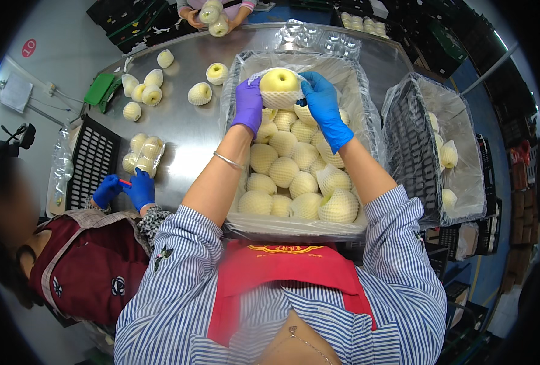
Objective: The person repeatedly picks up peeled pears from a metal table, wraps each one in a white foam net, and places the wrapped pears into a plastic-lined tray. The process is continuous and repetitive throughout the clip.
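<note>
Both gloved hands hold up a yellow apple (279,81) above the far half of a lined crate (297,225). A white foam net (281,99) wraps its lower part, and the stem end faces up, bare. My left hand (248,106), in a purple glove, grips the left side and the net's edge. Opposite it, my right hand (323,107) in a blue glove pinches the net's right edge. A small dark blue bit shows at the right fingertips; I cannot tell what it is. Several net-wrapped apples (284,172) fill the crate below.
Loose wrapped apples (200,94) and a clear pack of apples (144,154) lie on the steel table (183,132). A co-worker's blue-gloved hands (141,189) touch that pack. Empty clear trays (317,36) lie at the back; another lined crate (466,182) stands right.
</note>
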Demonstrator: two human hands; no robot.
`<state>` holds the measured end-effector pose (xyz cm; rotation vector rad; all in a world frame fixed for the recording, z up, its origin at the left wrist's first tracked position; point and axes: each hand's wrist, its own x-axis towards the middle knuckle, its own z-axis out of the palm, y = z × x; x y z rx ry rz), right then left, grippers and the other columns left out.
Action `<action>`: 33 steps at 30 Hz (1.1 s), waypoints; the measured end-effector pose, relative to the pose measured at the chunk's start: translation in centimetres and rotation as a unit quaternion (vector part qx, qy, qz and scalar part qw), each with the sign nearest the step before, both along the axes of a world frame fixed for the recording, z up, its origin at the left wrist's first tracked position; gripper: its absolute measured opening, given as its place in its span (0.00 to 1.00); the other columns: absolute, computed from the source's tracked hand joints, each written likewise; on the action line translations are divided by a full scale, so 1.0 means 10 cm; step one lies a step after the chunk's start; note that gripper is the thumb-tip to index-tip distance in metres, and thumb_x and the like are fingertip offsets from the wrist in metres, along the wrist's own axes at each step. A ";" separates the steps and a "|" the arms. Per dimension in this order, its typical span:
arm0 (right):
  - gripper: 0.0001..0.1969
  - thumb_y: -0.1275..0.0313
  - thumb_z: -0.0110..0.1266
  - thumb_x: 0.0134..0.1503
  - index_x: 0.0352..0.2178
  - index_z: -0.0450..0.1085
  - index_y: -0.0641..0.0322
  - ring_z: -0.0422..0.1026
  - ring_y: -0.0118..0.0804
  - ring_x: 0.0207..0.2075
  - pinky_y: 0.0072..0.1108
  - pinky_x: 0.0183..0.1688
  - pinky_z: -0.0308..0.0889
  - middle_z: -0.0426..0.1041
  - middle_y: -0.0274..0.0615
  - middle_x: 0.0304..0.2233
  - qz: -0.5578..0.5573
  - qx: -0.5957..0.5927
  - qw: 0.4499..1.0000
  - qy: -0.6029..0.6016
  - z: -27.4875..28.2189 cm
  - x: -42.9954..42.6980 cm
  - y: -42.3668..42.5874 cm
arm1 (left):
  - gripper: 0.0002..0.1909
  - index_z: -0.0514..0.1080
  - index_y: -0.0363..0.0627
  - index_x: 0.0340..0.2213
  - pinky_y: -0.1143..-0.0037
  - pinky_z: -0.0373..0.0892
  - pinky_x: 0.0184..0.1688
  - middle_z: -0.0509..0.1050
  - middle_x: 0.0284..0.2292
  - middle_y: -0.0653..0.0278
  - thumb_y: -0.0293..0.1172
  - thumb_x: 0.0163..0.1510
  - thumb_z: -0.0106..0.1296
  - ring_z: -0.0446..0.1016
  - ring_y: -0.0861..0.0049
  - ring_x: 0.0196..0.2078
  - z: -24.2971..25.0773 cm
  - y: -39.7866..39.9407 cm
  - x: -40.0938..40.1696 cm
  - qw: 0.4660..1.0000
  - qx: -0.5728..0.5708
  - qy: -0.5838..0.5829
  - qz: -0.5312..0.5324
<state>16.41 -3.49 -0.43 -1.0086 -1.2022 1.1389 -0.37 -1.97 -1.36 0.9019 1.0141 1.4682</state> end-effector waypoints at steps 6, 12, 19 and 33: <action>0.11 0.77 0.47 0.57 0.42 0.67 0.65 0.70 0.23 0.25 0.15 0.23 0.66 0.73 0.38 0.30 0.016 -0.010 0.999 -0.036 -0.05 0.09 0.08 | 0.15 0.71 0.36 0.41 0.79 0.70 0.36 0.75 0.36 0.60 0.33 0.57 0.42 0.74 0.77 0.36 0.05 -0.08 -0.04 0.994 -0.087 0.022 -0.059; 0.15 0.79 0.52 0.53 0.44 0.67 0.63 0.70 0.25 0.26 0.18 0.27 0.70 0.73 0.37 0.31 0.001 -0.022 0.994 -0.106 -0.08 0.03 0.05 | 0.14 0.71 0.35 0.40 0.77 0.72 0.35 0.75 0.33 0.58 0.30 0.56 0.44 0.75 0.74 0.32 0.05 -0.03 -0.01 0.985 -0.081 -0.078 -0.130; 0.35 0.75 0.58 0.49 0.57 0.53 0.59 0.65 0.33 0.51 0.22 0.52 0.63 0.65 0.41 0.50 0.156 -0.003 0.987 -0.038 0.04 0.15 0.01 | 0.13 0.70 0.35 0.41 0.77 0.73 0.35 0.74 0.34 0.58 0.29 0.56 0.43 0.76 0.73 0.33 0.13 -0.06 -0.01 0.986 -0.067 -0.082 -0.126; 0.34 0.46 0.46 0.55 0.55 0.55 0.59 0.64 0.49 0.51 0.35 0.53 0.64 0.62 0.51 0.51 0.160 -0.121 0.902 0.382 0.05 0.20 0.10 | 0.16 0.67 0.34 0.44 0.78 0.72 0.38 0.75 0.35 0.54 0.28 0.55 0.45 0.76 0.72 0.34 0.28 -0.18 -0.07 0.988 0.011 -0.044 -0.150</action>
